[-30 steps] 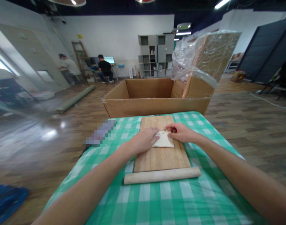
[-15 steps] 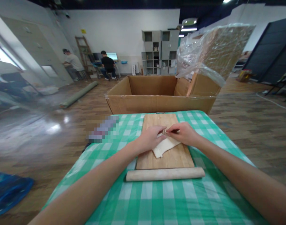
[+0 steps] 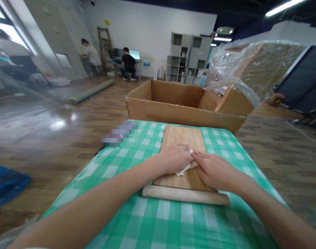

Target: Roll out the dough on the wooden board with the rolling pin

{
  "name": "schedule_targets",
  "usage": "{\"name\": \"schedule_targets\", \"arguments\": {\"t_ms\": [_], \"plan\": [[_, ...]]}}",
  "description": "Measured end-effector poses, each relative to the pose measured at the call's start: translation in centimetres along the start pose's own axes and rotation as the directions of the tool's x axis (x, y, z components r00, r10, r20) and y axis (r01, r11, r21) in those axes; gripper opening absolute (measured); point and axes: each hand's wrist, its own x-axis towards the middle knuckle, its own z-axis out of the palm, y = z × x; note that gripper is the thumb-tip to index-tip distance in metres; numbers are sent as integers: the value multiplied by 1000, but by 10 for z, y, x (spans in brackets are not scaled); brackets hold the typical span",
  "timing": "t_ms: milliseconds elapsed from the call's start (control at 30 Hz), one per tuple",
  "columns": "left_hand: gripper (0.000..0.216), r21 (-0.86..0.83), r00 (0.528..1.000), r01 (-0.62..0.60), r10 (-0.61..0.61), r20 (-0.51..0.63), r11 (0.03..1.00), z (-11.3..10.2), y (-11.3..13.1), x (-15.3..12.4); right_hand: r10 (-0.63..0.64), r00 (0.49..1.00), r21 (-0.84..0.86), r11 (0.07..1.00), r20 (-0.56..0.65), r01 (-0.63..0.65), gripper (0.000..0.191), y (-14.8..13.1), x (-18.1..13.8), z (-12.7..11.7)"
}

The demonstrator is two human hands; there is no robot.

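Observation:
A pale sheet of dough (image 3: 185, 169) lies on the wooden cutting board (image 3: 183, 134), mostly covered by my hands. My left hand (image 3: 174, 158) is closed over its left and upper part, fingers curled onto the dough. From the right, my right hand (image 3: 216, 169) pinches the dough's edge, its fingertips meeting those of my left hand. A small bit of dough shows between the two hands. Along the board's near edge rests a wooden rolling pin (image 3: 186, 195), untouched.
A green-and-white checked cloth (image 3: 168, 224) covers the table. A blurred-out object (image 3: 118, 133) lies at its far left corner. Beyond the table stands a large open cardboard box (image 3: 168, 109) with plastic wrap (image 3: 230, 65). Several people sit farther back; a rolled mat (image 3: 92, 91) lies on the floor.
Both hands have come nearer and lower over the dough, which now looks folded and shows less. The camera view has tilted and shifted. The rolling pin stays by the board.

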Motion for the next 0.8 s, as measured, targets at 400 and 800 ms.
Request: {"name": "schedule_targets", "arguments": {"t_ms": [400, 800], "plan": [[60, -153, 990, 141, -139, 24, 978, -16, 3, -4, 289, 925, 441, 883, -248, -158, 26, 54, -13, 8], [66, -412, 993, 118, -116, 28, 904, -6, -29, -8, -71, 944, 370, 927, 322, -57, 48, 0, -30, -23]]}}
